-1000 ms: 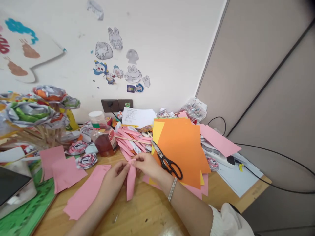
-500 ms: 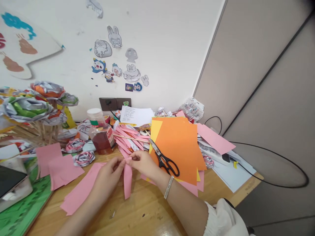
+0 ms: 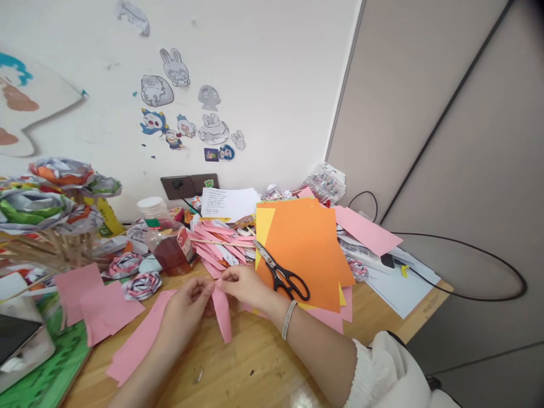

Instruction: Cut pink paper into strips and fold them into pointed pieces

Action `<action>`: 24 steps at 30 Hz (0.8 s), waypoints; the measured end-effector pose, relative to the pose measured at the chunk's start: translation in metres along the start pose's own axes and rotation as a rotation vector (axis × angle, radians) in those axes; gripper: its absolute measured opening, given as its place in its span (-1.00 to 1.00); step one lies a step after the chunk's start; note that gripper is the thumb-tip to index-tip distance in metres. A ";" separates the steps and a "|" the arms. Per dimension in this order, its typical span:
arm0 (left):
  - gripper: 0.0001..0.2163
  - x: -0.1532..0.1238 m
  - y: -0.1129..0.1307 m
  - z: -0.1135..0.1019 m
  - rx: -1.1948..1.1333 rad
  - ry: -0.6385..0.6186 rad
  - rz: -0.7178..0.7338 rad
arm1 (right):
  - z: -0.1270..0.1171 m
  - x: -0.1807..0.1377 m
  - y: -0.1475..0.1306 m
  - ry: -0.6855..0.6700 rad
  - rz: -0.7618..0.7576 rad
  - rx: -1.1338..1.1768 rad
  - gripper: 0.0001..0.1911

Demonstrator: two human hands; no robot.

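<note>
Both hands pinch the upper end of a narrow pink paper strip [image 3: 222,316] above the wooden table. My left hand [image 3: 189,303] is closed on it from the left, thumb and fingers together. My right hand [image 3: 240,286] grips the same end from the right, its fingertips close to the left ones. The strip's lower part hangs toward me. Beside my left forearm lie long pink paper strips [image 3: 138,343]. Black-handled scissors [image 3: 283,275] rest on orange paper [image 3: 308,249] just right of my right hand. Behind the hands is a heap of folded pink strips [image 3: 216,241].
A bottle of dark red liquid [image 3: 170,249] stands behind my left hand. Paper flowers [image 3: 63,192] on sticks are at the left, near pink squares [image 3: 102,309] and a green board [image 3: 63,354]. A black cable [image 3: 488,297] loops off the table's right side.
The view has shifted a little to the right. The hanging end of the pink strip has swung slightly right, while both hands keep their pinch at its top.
</note>
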State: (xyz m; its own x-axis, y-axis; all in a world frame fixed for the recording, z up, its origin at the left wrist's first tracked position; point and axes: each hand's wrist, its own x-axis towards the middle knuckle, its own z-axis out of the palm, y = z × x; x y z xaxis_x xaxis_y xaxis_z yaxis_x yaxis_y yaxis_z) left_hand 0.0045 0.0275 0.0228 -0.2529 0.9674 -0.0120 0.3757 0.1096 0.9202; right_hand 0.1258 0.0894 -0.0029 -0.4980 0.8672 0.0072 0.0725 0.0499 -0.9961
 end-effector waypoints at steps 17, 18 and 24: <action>-0.78 0.001 -0.010 0.003 0.027 -0.002 0.147 | 0.001 -0.006 0.002 0.008 -0.240 -0.354 -0.92; -0.78 0.001 -0.011 0.002 0.064 0.011 0.187 | 0.002 -0.006 0.003 0.009 -0.251 -0.389 -0.92; -0.82 0.001 -0.013 0.003 0.135 0.108 0.268 | 0.006 -0.007 0.004 0.004 -0.256 -0.347 -0.90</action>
State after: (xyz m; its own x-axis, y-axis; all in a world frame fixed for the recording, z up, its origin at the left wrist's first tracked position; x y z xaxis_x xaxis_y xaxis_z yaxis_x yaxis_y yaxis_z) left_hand 0.0018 0.0278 0.0092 -0.2195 0.9368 0.2726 0.5546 -0.1101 0.8248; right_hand 0.1242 0.0804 -0.0074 -0.5345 0.8071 0.2509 0.2336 0.4263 -0.8739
